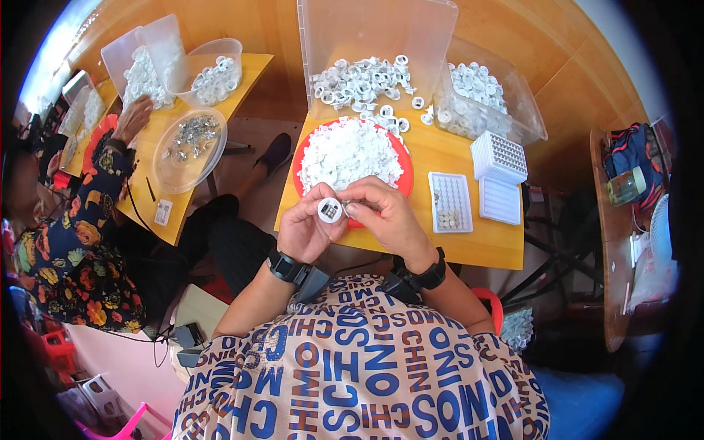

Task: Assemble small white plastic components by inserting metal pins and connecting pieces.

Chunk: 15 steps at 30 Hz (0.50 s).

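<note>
My left hand point(304, 224) is closed around a small round white plastic part point(329, 210) with a dark, squarish opening in its face. Thumb and fingers of my right hand point(385, 220) are pinched together at the part's right edge. Whatever lies between those fingertips is too small and covered to name. Both hands are over the front edge of the wooden table point(484, 246). Just beyond them, a red round tray point(299, 163) carries a heap of small white pieces point(350, 155).
Loose white round parts point(363, 82) spill from a tipped clear bin point(374, 29). Another clear bin point(524, 121) of parts stands right, near stacked white trays point(500, 158) and a tray point(451, 185) with round pieces. At left, a co-worker's hand point(134, 117) reaches toward other bins.
</note>
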Motion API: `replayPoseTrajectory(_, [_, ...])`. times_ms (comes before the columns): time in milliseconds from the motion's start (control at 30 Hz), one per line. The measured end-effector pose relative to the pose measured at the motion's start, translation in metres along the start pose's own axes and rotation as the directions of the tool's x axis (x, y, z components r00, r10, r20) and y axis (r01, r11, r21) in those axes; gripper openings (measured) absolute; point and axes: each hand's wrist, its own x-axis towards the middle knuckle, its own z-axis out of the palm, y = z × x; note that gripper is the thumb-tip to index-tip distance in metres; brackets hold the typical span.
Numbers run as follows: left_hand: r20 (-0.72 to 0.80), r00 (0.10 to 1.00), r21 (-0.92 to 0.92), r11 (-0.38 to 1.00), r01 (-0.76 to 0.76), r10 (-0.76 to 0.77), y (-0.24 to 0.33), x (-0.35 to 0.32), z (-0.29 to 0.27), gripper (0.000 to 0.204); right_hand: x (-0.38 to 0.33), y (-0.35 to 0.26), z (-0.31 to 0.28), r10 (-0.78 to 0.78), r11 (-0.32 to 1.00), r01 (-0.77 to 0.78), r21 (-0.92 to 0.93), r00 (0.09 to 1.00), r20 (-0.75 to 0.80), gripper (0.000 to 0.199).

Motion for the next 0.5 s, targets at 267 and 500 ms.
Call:
replayPoseTrajectory(267, [0.003, 1.0, -0.032, 0.999, -0.006, 0.006, -0.002, 0.0007, -0.0011, 0.018, -0.0025, 0.01, 0.0009, 0.0, 0.999, 0.001, 0.042, 1.0, -0.019, 0.02])
replayPoseTrajectory(500, [-0.044, 0.999, -0.068, 0.997, -0.025, 0.022, -0.0007, 0.0004, -0.0019, 0.017, 0.0001, 0.0087, 0.0029, 0.031, 0.995, -0.03, 0.096, 1.0, -0.002, 0.019])
